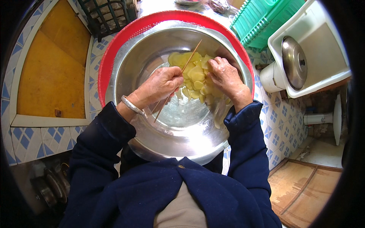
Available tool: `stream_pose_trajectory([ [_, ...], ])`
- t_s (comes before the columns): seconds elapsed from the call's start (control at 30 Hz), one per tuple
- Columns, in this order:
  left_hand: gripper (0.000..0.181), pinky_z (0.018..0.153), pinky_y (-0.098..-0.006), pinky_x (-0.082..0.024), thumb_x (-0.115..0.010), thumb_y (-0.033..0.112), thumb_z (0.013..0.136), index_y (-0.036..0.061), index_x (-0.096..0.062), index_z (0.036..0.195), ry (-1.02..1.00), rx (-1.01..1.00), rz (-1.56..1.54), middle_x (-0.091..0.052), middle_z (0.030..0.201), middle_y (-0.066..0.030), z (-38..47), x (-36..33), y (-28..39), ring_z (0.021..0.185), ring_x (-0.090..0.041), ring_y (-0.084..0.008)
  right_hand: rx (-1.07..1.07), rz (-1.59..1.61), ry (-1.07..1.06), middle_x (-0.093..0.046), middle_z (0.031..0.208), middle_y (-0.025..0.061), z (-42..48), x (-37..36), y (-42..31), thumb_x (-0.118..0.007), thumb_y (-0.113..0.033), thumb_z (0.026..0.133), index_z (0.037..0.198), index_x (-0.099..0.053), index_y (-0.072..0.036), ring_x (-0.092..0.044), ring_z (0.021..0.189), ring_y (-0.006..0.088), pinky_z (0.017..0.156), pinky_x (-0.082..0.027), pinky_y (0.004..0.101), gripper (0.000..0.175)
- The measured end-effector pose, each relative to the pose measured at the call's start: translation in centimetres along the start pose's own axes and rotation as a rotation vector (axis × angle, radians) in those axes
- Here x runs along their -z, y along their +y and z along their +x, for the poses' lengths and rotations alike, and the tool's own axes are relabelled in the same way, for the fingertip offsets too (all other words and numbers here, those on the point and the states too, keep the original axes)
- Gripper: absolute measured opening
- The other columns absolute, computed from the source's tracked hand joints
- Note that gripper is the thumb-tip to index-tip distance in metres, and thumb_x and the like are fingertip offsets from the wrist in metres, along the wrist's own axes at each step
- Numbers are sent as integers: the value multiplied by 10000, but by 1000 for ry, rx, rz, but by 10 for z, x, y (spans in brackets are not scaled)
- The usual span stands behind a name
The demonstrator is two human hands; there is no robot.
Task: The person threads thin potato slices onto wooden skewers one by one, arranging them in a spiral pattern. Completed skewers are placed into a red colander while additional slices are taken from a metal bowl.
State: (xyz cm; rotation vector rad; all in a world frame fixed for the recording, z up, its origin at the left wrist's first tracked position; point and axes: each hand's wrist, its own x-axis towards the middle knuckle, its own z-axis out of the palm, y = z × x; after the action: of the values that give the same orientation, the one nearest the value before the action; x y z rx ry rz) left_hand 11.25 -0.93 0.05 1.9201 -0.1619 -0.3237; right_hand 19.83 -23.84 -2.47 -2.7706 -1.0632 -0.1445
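A large stainless steel basin (182, 145) lies before me, with a heap of thin, pale yellow slices (196, 73), which look like potato, on its far right side. My left hand (164, 82) is closed around a thin wooden skewer (191, 56), held slantwise over the basin. The skewer's pointed end is up and away from me, and its lower end comes out below the fist. My right hand (225, 75) touches the right side of the heap with bent fingers. Whether a slice is pinched between those fingertips is hidden.
A red plastic basket (107, 65) surrounds the basin's far side. At the right are a green plastic rack (262, 22), a white plastic tub (322, 37) and a metal lid (295, 62). A yellow wooden panel (54, 68) is at the left.
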Motion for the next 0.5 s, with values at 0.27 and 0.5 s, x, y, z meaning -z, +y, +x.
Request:
stream_pose_trajectory([
  [0.27,156,567,-335,-480,-520,104,921,-25,-552,839,236,-332,495,-558,671,-167,2,-4,-17,615,-589,-240,31,21,56,-547,967,168,3,-8,4,-606,-169,808,954,-546,-21,-542,950,336,816,-475,429,216],
  [0.5,161,559,-349,-484,-522,115,923,-14,-554,832,259,-336,541,-557,660,-180,0,-3,-17,595,-591,-266,6,78,11,-531,988,184,6,-4,3,-614,-145,806,1048,-554,-24,-518,994,360,859,-444,426,276],
])
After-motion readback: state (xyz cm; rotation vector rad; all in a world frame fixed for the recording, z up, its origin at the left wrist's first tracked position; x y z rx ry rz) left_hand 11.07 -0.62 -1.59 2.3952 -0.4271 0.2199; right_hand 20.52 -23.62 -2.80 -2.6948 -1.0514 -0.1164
